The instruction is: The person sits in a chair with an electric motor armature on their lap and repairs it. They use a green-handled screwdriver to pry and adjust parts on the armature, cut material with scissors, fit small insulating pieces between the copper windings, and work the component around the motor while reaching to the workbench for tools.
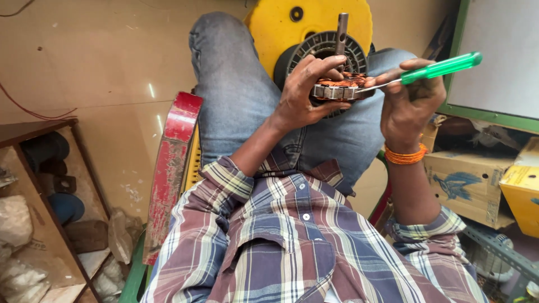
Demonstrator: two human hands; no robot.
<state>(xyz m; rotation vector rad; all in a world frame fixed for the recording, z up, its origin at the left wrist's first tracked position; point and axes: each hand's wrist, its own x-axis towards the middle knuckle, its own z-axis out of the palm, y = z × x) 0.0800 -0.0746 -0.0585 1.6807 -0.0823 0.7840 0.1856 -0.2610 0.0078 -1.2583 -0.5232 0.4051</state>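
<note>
My left hand [303,92] grips a round motor stator [338,87] with copper-orange windings, a metal laminated rim and a steel shaft [341,32] sticking up. My right hand [410,101] holds a screwdriver with a green handle [443,67]; its metal blade reaches left to the stator's rim. An orange thread band [405,155] circles my right wrist. Both hands are raised over my lap, above blue jeans and a plaid shirt.
A yellow disc [275,25] with a black ribbed ring [314,47] lies behind the stator. A red metal bar [171,168] stands by my left thigh. A wooden shelf [33,213] with parts is at the left. Cardboard boxes [466,179] and a green-framed board [494,62] are at the right.
</note>
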